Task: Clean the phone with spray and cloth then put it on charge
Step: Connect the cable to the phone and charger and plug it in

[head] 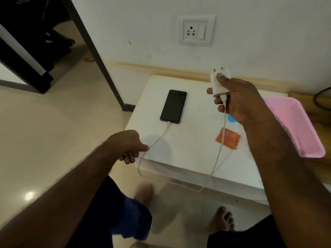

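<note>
Low against the wall, your white table [188, 154] carries the black phone [173, 105] flat near its back left, the white cable [157, 140] plugged into its near end. Your right hand [232, 99] grips the charger plug [218, 83], pins aimed at the wall socket [196, 30]. Your left hand [129, 145] hangs loosely curled, holding nothing. An orange cloth [228, 138] lies nearby.

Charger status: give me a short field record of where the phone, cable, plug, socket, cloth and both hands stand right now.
phone: lies flat on the white table, dark side up
cable: joined to the phone's near end, loops off the table edge, runs up to the plug
plug: held by the right hand, pins up, below the socket
socket: on the wall, nothing plugged in
cloth: orange, folded, on the table
left hand: loosely curled by the cable, holds nothing
basket: pink, at the table's right
</note>
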